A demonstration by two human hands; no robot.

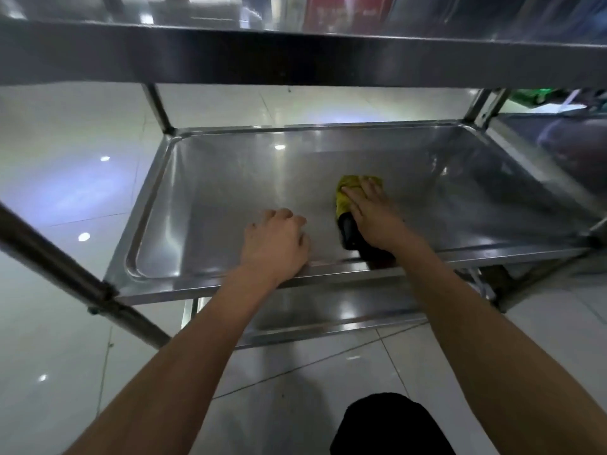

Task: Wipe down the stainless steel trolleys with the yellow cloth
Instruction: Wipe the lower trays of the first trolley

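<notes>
A stainless steel trolley fills the view, and I look under its top shelf [295, 57] onto its middle shelf [230, 178]. A folded yellow cloth [345, 192] lies flat on the middle shelf, right of centre. My right hand [371, 215] presses down on the cloth with straight fingers. My left hand [279, 238] rests on the shelf near its front rim [184, 287], fingers curled under, holding nothing. A lower shelf [328, 316] shows beneath.
The trolley's upright posts [157, 106] stand at the corners, with a slanted steel bar [59, 267] at the left. A second trolley [558, 139] adjoins on the right. Glossy white floor tiles [65, 192] surround it. My dark-clothed knee [391, 425] is at the bottom.
</notes>
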